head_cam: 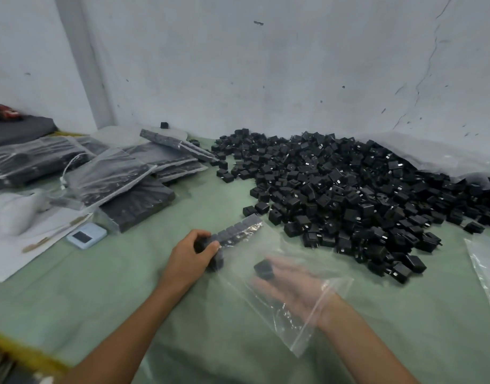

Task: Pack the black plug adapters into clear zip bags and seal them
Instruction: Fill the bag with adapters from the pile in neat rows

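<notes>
A clear zip bag (316, 322) lies on the green table cover, its open mouth toward me. My right hand (291, 289) is inside the bag up to the wrist and holds one black plug adapter (263, 269) at its fingertips. Along the bag's far edge stands a row of black adapters (238, 231). My left hand (187, 259) grips the near end of that row through the plastic. A large heap of loose black adapters (349, 189) covers the table to the right and behind.
Filled clear bags (111, 176) are stacked at the left, with white papers (16, 239) and a small pale blue device (86, 235) in front of them. Another empty clear bag (485, 267) lies at the right edge. A grey wall runs behind the table.
</notes>
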A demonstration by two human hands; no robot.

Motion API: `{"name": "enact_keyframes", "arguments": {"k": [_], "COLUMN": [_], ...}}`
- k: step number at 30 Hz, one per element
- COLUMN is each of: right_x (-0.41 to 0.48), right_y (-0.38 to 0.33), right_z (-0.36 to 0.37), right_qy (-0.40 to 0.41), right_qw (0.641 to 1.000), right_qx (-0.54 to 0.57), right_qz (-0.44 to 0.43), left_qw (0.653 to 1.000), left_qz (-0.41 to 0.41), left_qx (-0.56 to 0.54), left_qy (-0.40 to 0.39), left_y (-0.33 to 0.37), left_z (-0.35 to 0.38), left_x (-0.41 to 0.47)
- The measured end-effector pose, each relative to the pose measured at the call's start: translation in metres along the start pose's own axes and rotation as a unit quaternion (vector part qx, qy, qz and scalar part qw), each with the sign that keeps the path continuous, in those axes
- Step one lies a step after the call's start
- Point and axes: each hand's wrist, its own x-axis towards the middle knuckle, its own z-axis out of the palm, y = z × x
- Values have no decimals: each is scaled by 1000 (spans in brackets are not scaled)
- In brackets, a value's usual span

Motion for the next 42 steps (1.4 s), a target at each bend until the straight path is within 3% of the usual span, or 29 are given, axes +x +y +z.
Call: {"name": "enact_keyframes", "arguments": {"k": [4,10,15,18,21,26,32,38,42], "right_x": [33,52,52,51,52,61,68,67,74], "right_y": [3,12,19,18,19,28,33,39,44], "right_z": [20,43,47,50,50,45,40,42,46], "right_qy": [3,6,37,-7,-3,56,51,31,75], "right_qw": [1000,976,962,957,961,923,911,930,898], "right_qx": [-30,-199,-236,-240,-225,-346,-367,-324,-391], "right_qz": [-8,-91,-135,-165,-159,-160,-180,-173,-186], "left_qw": [1000,1000,1000,1000,1000,998,998,998,999], "left_qz": [3,0,3,2,7,49,55,50,36], "left_qx": [0,-4,-8,0,6,14,5,-2,9], "left_qy": [0,-1,4,4,0,-24,-30,-33,-31], "left_y": [-1,-1,1,1,0,3,4,4,2], "left_z": [0,0,0,0,1,2,1,1,1], "left_x": [-1,-1,-3,-3,-3,-1,-1,-1,-1]}}
